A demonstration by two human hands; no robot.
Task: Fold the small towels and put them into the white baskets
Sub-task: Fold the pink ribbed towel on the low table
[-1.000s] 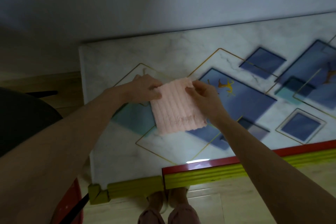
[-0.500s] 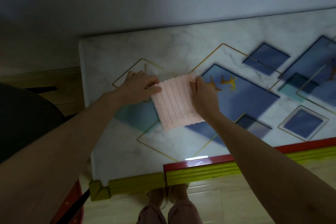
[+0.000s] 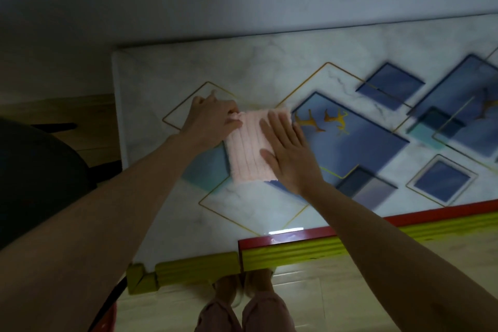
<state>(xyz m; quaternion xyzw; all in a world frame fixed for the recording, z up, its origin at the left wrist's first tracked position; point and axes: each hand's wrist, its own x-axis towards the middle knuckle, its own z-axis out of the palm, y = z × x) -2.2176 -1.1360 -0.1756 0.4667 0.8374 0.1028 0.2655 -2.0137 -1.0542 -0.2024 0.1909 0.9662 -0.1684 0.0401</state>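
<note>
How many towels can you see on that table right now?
1. A single pink towel lies on the table, between the left hand and the flat right hand. More may be outside the view.

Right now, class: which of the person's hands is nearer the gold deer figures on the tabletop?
Right. The right hand lies flat on the pink towel, just left of the gold deer figures; the left hand pinches the towel's far-left corner.

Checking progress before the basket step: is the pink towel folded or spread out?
Folded: the pink towel lies as a narrow strip on the table, right hand flat on it, left hand pinching its corner.
</note>
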